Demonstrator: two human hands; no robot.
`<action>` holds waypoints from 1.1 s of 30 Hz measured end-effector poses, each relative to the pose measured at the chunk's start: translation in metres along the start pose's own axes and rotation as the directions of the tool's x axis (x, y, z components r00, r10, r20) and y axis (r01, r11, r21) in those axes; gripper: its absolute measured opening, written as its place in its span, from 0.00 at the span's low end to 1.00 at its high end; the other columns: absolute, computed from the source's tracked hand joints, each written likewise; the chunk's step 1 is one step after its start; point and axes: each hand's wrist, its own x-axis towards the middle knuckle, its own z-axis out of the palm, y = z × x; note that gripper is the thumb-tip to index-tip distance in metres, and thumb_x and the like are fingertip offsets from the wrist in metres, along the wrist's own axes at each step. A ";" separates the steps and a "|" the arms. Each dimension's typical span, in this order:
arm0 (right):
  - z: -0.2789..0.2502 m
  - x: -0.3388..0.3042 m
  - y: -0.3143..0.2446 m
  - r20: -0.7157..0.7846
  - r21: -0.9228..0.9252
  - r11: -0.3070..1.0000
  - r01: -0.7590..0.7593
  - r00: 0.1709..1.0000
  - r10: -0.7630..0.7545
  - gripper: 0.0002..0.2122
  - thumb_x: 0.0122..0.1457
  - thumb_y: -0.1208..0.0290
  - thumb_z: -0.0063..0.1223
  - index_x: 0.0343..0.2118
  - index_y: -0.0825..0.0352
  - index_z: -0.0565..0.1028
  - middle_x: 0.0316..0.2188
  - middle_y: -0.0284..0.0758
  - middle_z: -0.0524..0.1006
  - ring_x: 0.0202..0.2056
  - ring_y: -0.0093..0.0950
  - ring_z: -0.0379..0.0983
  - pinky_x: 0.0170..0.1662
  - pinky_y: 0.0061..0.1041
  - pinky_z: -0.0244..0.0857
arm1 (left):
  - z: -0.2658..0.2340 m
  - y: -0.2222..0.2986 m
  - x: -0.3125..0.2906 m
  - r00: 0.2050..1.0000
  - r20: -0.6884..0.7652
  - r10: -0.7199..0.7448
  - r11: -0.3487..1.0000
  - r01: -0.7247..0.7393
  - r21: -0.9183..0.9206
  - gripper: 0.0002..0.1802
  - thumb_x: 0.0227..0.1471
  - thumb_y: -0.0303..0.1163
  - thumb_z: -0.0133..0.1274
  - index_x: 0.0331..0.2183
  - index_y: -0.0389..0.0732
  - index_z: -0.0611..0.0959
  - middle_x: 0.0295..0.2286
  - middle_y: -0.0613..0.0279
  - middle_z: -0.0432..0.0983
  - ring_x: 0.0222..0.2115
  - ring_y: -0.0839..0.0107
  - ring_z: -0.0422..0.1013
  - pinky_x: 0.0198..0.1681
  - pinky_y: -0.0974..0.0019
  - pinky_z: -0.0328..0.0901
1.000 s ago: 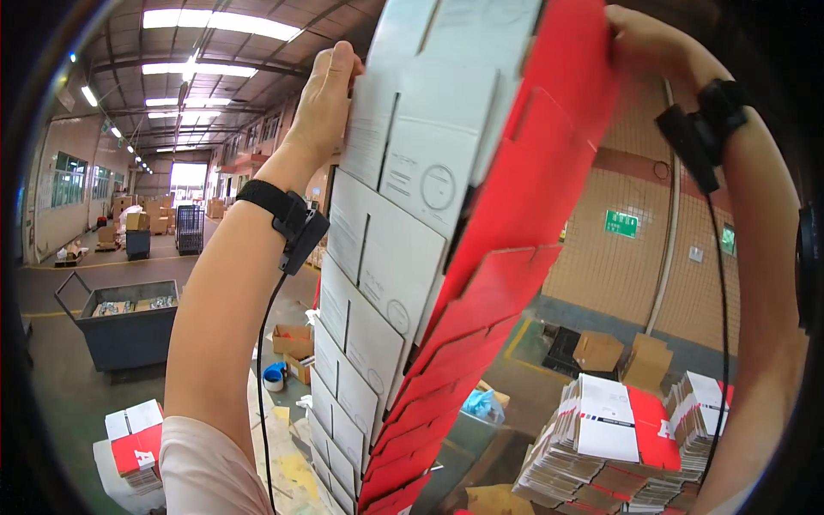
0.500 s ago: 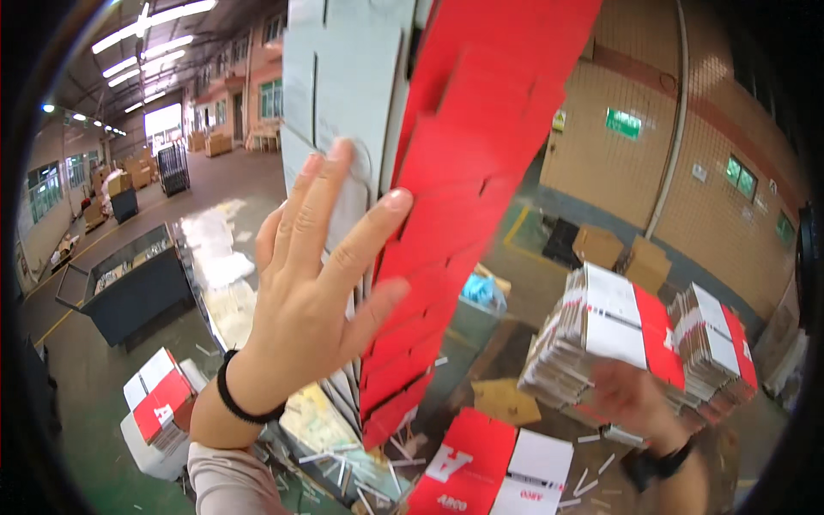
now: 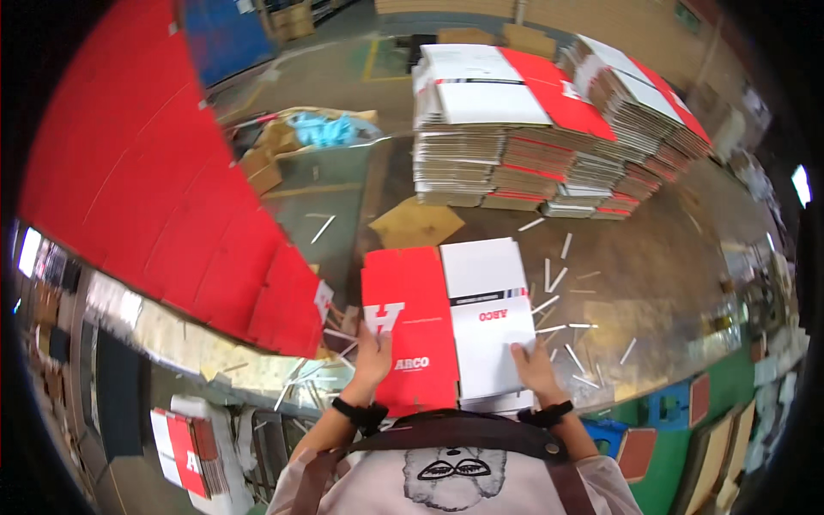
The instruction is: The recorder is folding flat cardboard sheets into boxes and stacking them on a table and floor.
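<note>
Touching one lettered red-and-white box (image 3: 429,339) with left hand (image 3: 372,357), right hand (image 3: 537,367); cannot tell whether clamped. Beyond fingers: two box stacks (image 3: 493,103).

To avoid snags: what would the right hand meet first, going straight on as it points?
The right hand would likely meet the flat carton's white panel, which it seems to touch; depth is unclear.

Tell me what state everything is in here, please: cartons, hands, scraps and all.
Front carton: folded flat, red-and-white side up
Left hand: on its left edge
Right hand: on its right edge
Tall red stack: overlapped in steps
Carton pile: flat, stacked in layers
White strips: loose, scattered
Brown cardboard: lying flat
Blue plastic: crumpled
</note>
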 end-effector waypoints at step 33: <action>-0.153 -0.020 -0.190 -0.275 -0.051 0.060 0.997 0.044 -0.961 0.21 0.63 0.54 0.47 0.17 0.62 0.64 0.19 0.33 0.62 0.24 0.35 0.62 0.37 0.36 0.58 | -0.055 0.226 0.020 0.416 -0.212 0.885 0.148 -0.681 -0.718 0.32 0.64 0.51 0.31 0.20 0.38 0.74 0.21 0.55 0.69 0.18 0.68 0.65 0.25 0.66 0.60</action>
